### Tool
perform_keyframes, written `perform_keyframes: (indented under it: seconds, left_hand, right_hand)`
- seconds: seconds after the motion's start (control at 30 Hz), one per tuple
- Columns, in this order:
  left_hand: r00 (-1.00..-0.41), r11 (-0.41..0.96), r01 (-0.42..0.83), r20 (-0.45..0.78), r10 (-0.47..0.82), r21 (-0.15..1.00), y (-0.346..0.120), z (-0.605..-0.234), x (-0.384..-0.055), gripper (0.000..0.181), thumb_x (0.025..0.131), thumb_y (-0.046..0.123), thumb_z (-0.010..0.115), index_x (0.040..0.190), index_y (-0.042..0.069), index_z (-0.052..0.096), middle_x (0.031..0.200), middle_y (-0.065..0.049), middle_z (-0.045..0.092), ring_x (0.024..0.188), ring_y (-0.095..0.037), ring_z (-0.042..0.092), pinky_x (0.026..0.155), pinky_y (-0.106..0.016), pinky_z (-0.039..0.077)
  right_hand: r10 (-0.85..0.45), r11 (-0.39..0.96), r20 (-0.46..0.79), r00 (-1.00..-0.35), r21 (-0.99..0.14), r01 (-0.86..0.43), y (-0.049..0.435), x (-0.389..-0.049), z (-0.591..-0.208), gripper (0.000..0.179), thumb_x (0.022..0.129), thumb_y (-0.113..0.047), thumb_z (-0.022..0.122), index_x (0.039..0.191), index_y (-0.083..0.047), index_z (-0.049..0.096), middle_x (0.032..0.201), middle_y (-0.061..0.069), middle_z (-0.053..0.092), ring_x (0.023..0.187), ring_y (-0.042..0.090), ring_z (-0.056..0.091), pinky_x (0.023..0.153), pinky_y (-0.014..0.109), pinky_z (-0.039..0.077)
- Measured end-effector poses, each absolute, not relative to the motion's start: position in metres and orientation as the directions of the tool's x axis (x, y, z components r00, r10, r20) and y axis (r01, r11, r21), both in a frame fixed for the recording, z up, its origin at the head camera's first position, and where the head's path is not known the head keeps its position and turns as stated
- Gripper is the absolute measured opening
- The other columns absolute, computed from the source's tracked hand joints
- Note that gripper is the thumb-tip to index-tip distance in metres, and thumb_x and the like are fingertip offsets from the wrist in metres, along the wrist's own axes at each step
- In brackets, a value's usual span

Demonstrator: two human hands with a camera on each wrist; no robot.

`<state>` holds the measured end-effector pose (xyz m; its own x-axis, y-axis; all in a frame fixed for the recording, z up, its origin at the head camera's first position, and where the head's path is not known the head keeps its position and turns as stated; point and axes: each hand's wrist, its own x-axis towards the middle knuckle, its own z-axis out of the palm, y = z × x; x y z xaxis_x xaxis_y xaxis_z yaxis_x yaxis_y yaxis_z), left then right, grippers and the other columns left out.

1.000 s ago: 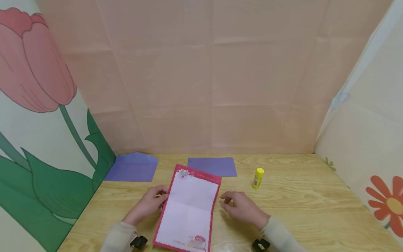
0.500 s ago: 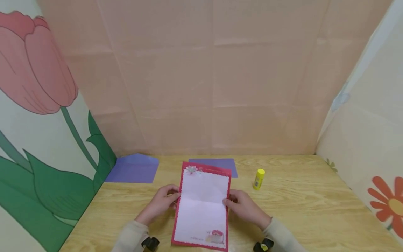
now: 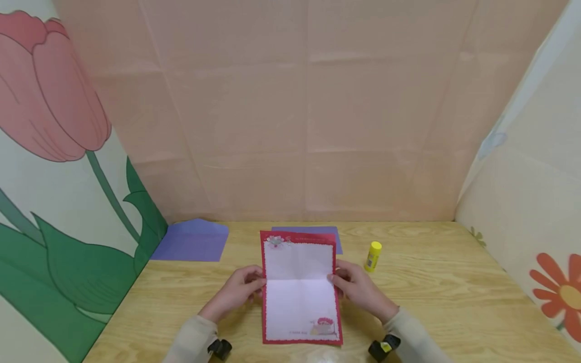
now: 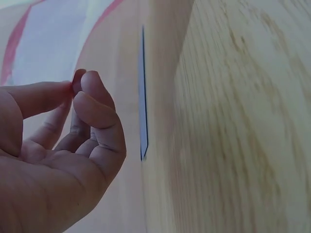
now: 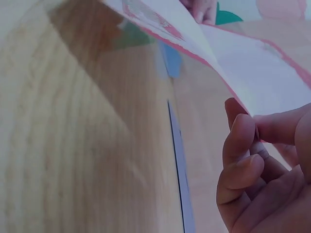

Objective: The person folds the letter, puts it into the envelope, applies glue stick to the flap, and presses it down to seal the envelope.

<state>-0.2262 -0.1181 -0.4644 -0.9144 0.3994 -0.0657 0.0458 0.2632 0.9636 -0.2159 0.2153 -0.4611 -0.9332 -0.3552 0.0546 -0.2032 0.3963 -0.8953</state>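
Observation:
A sheet of letter paper (image 3: 299, 302) with a red border, a flower print at top and a small cartoon at the bottom right is held up over the table. Fold creases cross its middle. My left hand (image 3: 236, 292) pinches its left edge between thumb and fingers; the left wrist view shows that hand (image 4: 73, 141) with thumb and fingertips meeting at the edge. On the opposite edge, my right hand (image 3: 358, 287) pinches the paper too. In the right wrist view the sheet (image 5: 252, 63) bends at its crease, clear of the wood.
A purple envelope (image 3: 190, 247) with its flap raised lies at the back left. Another purple envelope (image 3: 308, 230) sits partly hidden behind the paper. A yellow glue stick (image 3: 373, 256) stands to the right on the wooden table (image 3: 445, 302).
My right hand, earlier apart from the paper, has taken its right edge. The sheet has moved right and straightened from a tilt, with my left hand following.

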Motion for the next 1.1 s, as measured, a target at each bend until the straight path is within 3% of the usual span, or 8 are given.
perform_keyframes:
  seconds: [0.23,0.3,0.47,0.53,0.67,0.97,1.1]
  left_hand:
    - [-0.905,0.249,0.068,-0.046,0.423,0.966,-0.117,-0.463,-0.226,0.012,0.103,0.006,0.052,0.11,0.005,0.062,0.093,-0.009,0.064,0.079,-0.023,0.061,0.062,-0.033,0.048]
    - [-0.903,0.242,0.079,-0.034,0.427,0.967,-0.116,-0.463,-0.227,0.014,0.102,0.003,0.051,0.109,0.004,0.063,0.092,-0.008,0.063,0.077,-0.022,0.06,0.061,-0.033,0.047]
    - [-0.903,0.227,0.104,-0.004,0.431,0.968,-0.115,-0.464,-0.227,0.014,0.101,0.001,0.051,0.104,0.001,0.065,0.089,-0.01,0.06,0.076,-0.023,0.057,0.06,-0.032,0.045]
    - [-0.905,0.226,0.106,0.0,0.426,0.968,-0.114,-0.464,-0.227,0.014,0.102,0.003,0.051,0.104,0.001,0.065,0.09,-0.013,0.06,0.076,-0.024,0.058,0.06,-0.033,0.046]
    - [-0.909,0.227,0.104,0.0,0.416,0.968,-0.113,-0.462,-0.227,0.014,0.102,0.004,0.052,0.104,0.001,0.065,0.093,-0.018,0.061,0.078,-0.025,0.059,0.06,-0.033,0.046]
    - [-0.93,0.273,0.085,-0.021,0.366,0.958,-0.107,-0.462,-0.226,0.018,0.102,0.01,0.055,0.109,0.002,0.069,0.097,-0.009,0.064,0.079,-0.025,0.061,0.06,-0.033,0.048]
    - [-0.939,0.3,0.067,-0.041,0.342,0.952,-0.105,-0.461,-0.226,0.018,0.098,0.018,0.064,0.109,0.004,0.07,0.096,-0.007,0.066,0.082,-0.027,0.063,0.062,-0.035,0.049]
  right_hand:
    - [-0.389,0.351,0.09,-0.917,-0.906,-0.238,0.22,-0.219,-0.458,0.022,0.102,-0.01,0.056,0.122,-0.006,0.063,0.084,0.009,0.067,0.063,0.013,0.057,0.051,0.024,0.047]
    - [-0.403,0.317,0.1,-0.91,-0.917,-0.241,0.221,-0.219,-0.457,0.02,0.101,-0.006,0.056,0.118,-0.004,0.065,0.092,0.012,0.068,0.068,0.01,0.059,0.055,0.025,0.05]
    - [-0.409,0.286,0.102,-0.907,-0.93,-0.233,0.221,-0.218,-0.456,0.02,0.101,-0.002,0.053,0.115,-0.001,0.068,0.107,0.017,0.067,0.059,0.007,0.05,0.05,0.021,0.045]
    - [-0.394,0.314,0.094,-0.914,-0.921,-0.23,0.221,-0.218,-0.456,0.022,0.101,-0.002,0.052,0.114,-0.003,0.069,0.105,0.015,0.067,0.054,0.01,0.046,0.047,0.021,0.041]
    - [-0.365,0.363,0.09,-0.927,-0.903,-0.23,0.219,-0.218,-0.455,0.026,0.099,0.001,0.051,0.111,-0.006,0.072,0.099,0.011,0.068,0.059,0.018,0.054,0.047,0.024,0.045]
    - [-0.341,0.359,0.088,-0.936,-0.908,-0.216,0.217,-0.217,-0.453,0.029,0.096,0.003,0.05,0.114,-0.003,0.072,0.105,0.015,0.069,0.065,0.018,0.059,0.053,0.03,0.051]
    - [-0.339,0.371,0.083,-0.937,-0.903,-0.214,0.216,-0.217,-0.452,0.03,0.098,0.003,0.048,0.119,-0.004,0.068,0.094,0.013,0.067,0.065,0.025,0.058,0.054,0.034,0.053]
